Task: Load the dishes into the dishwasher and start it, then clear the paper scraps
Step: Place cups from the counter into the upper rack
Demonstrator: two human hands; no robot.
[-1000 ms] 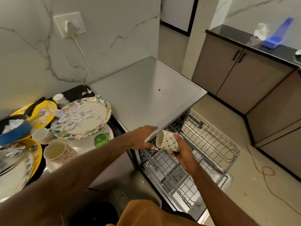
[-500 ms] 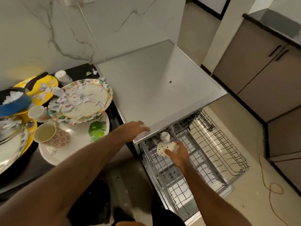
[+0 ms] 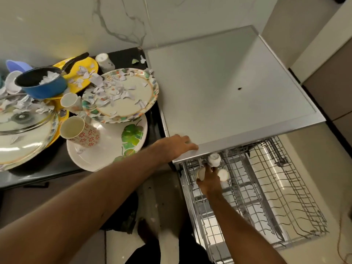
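The dishwasher's upper wire rack (image 3: 266,187) is pulled out under the steel dishwasher top (image 3: 228,92). My right hand (image 3: 209,180) reaches into the rack's near-left corner and grips a white patterned cup (image 3: 224,174), whose ends show on both sides of my fingers. Another white cup (image 3: 214,160) stands upside down just behind it. My left hand (image 3: 177,145) lies flat on the front edge of the dishwasher top and holds nothing. On the dark counter to the left wait a floral plate (image 3: 133,96) covered in paper scraps (image 3: 106,90), a leaf-print plate (image 3: 114,149) and a red-flowered cup (image 3: 80,132).
Further left are yellow plates (image 3: 83,73), a blue saucepan (image 3: 43,84) with scraps inside, a glass lid (image 3: 22,119) and a small white cup (image 3: 71,101). The lower rack (image 3: 238,235) shows beneath the upper one. An orange cord (image 3: 342,244) lies on the floor at right.
My right hand has carried the patterned cup from above the rack down into its near-left corner. The view has tilted down and to the left. My left hand stayed on the edge.
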